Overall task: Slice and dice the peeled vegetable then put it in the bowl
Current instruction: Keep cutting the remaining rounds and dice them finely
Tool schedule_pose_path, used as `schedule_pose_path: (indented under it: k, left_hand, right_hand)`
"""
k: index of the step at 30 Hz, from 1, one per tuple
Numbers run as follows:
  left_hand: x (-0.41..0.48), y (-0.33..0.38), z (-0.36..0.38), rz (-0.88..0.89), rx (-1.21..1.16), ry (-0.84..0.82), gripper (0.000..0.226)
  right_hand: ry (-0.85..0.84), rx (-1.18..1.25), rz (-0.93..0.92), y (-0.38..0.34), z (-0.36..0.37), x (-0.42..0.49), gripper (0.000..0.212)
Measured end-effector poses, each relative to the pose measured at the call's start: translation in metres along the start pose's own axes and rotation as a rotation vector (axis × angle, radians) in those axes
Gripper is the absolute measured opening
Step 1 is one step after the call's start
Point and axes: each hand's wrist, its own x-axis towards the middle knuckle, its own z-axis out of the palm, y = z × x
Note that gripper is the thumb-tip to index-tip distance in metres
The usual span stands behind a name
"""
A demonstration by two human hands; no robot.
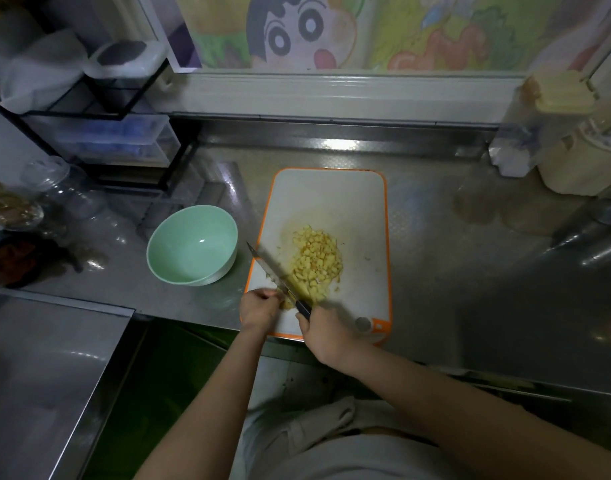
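Note:
A pile of small yellow vegetable cubes lies in the middle of a white cutting board with an orange rim. At the board's near left corner my left hand pinches a last small piece of the vegetable. My right hand grips the dark handle of a knife; its blade runs up and left, across the piece and past the board's left edge. A pale green bowl stands to the left of the board with nothing inside.
A black wire rack with plastic boxes stands at the back left. Glass jars sit at the far left. Cream containers stand at the back right. The steel counter's front edge runs just under my forearms.

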Motion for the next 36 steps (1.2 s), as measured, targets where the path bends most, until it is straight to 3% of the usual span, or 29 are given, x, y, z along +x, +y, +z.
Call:
schedule_pose_path:
  k: [10,15,24,31,36]
  left_hand:
    - [-0.004,0.001,0.000,0.040,0.005,-0.003,0.006]
    - [-0.005,-0.001,0.000,0.043,-0.062,0.006,0.026]
    - [-0.008,-0.001,-0.002,0.098,-0.119,-0.023,0.029]
    - [-0.021,-0.004,-0.004,0.155,-0.113,0.063,0.011]
    - [-0.020,-0.001,-0.006,0.154,-0.048,0.039,0.027]
  right_hand:
    - [-0.052,0.116,0.008,0.009,-0.005,0.011,0.040]
    - [-0.024,0.132,-0.001,0.015,-0.016,0.016,0.041]
    - [-0.013,0.165,-0.018,0.012,-0.019,0.013,0.034]
    - [-0.027,0.128,-0.007,0.009,-0.020,0.006,0.033]
    - [-0.032,0.087,-0.007,0.007,-0.019,0.002,0.042]
